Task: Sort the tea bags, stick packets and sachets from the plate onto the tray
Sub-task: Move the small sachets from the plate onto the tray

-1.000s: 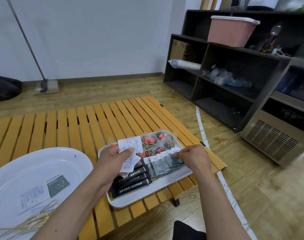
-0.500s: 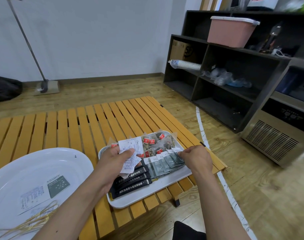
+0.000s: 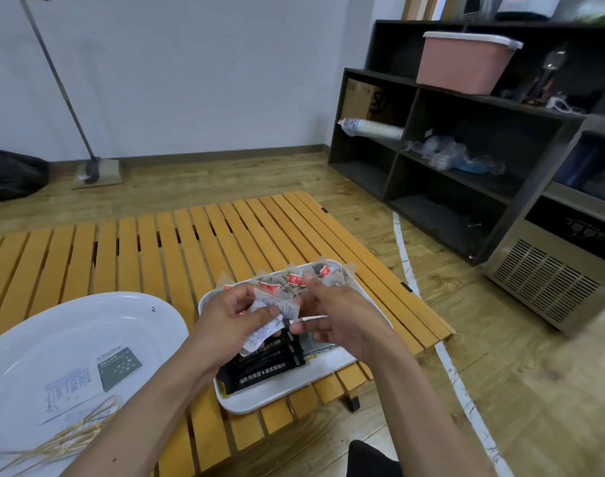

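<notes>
Both hands now meet above the white rectangular tray (image 3: 277,395); earlier the right one rested on the grey sachets. Left hand (image 3: 230,325) grips white printed paper sachets (image 3: 263,333); right hand (image 3: 335,320) pinches a thin white strip (image 3: 311,317) from them. Black stick packets (image 3: 263,364) carry white writing too small to read. Clear tea bags with red tags (image 3: 294,279) lie at the tray's 12 o'clock. At 9 o'clock, a white oval plate (image 3: 87,321) sits on the yellow slatted wooden table (image 3: 156,242), dark shelving (image 3: 449,149) at 2 o'clock.

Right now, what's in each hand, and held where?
Left hand grips a bunch of white sachets at their lower ends. Right hand pinches one sachet's edge between thumb and fingers.
</notes>
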`<state>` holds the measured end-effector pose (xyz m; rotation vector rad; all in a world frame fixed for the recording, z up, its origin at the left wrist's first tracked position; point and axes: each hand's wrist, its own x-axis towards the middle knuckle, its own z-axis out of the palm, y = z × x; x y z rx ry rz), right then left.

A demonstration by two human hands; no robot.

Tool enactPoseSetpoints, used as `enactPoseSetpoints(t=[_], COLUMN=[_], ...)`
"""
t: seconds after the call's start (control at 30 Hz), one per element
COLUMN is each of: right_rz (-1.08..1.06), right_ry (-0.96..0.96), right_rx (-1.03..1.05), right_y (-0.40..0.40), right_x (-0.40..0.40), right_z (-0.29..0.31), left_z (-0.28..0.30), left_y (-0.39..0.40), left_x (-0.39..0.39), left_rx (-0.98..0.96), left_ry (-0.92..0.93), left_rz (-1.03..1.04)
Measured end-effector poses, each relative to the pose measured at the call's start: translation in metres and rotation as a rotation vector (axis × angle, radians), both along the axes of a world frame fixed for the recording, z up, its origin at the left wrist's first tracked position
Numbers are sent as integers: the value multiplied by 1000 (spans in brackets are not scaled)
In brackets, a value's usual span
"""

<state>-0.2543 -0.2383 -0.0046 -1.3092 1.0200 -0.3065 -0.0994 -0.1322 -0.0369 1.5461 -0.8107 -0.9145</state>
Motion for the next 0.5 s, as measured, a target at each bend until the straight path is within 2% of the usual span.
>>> enactPoseSetpoints(t=[0.17, 0.33, 0.4, 0.5], right_rz=[45, -173, -219, -150], right_ry=[-25, -136, -153, 9], right_rx=[22, 66, 74, 4], right_y=[-4, -17, -20, -22], right_x=[-9, -18, -21, -22], right_z=[-3, -3, -3, -7], left_z=[2, -1, 1, 9], left_y=[0, 1, 0, 0], left_x=[-2, 2, 4, 5], left_rx=[11, 37, 57, 77], left_ry=[-125, -65, 52, 317], left_rz=[-10, 100, 158, 174])
